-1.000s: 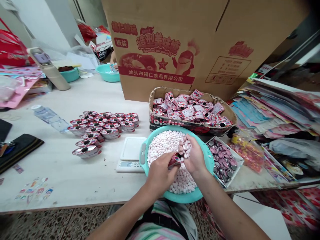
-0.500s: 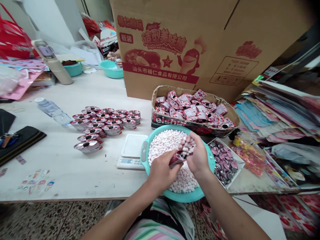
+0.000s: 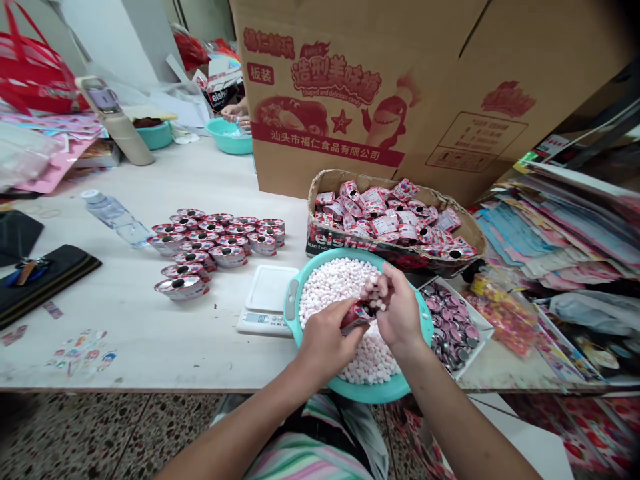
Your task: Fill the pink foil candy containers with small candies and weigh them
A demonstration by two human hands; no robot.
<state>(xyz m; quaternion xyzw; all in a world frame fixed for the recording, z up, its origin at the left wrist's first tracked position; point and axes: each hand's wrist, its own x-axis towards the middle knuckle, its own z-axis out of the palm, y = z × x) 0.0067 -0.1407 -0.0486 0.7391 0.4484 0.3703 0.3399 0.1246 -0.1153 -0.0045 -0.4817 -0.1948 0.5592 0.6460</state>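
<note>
A teal basin (image 3: pixel 295 303) heaped with small white and pink candies (image 3: pixel 333 287) rests at the table's front edge. Over it my left hand (image 3: pixel 325 340) is closed on a small red foil cup (image 3: pixel 356 315), tilted toward my right hand (image 3: pixel 400 313). My right hand is cupped around a handful of candies, its fingers bunched right at the cup's mouth. A small white scale (image 3: pixel 267 299) lies just left of the basin.
Several filled foil cups (image 3: pixel 215 247) stand in rows on the white table. A cardboard tray of red cups (image 3: pixel 390 217) sits behind the basin, a tray of round lids (image 3: pixel 450 323) to its right. A large carton (image 3: pixel 425 87), water bottle (image 3: pixel 115 217), paper stacks (image 3: pixel 550 227). Another person's hands (image 3: pixel 235 113) work at a far teal bowl.
My right hand has closed further around its candies and pressed against the cup's mouth. The view has drifted slightly left.
</note>
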